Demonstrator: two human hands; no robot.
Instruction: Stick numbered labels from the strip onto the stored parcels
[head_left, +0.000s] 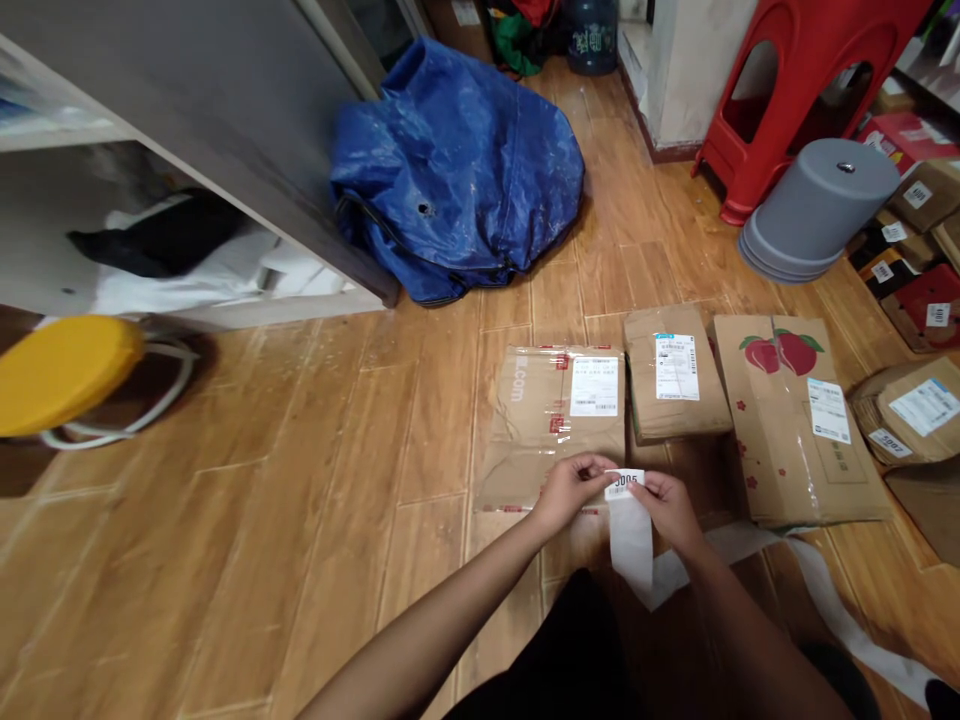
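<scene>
Both hands meet at a white number label (627, 482) printed with a bold number and a barcode. My left hand (571, 492) pinches its left edge, and my right hand (667, 505) grips the right side. From the label hangs a pale backing strip (631, 545), which folds and trails away over the floor to the right. Just beyond my left hand lies a flat cardboard parcel (540, 420) with a shipping label (595, 386). Beside it are a smaller carton (667, 420) and a carton with red fruit printed on it (780, 460), each bearing a shipping label.
Farther right sits a wrapped parcel (911, 405) with a number sticker. A blue bag (465, 170) slumps against the cabinet (300, 130). A grey stool (821, 210), a red stool (795, 70) and a yellow-topped stool (67, 370) stand around the wooden floor (300, 560).
</scene>
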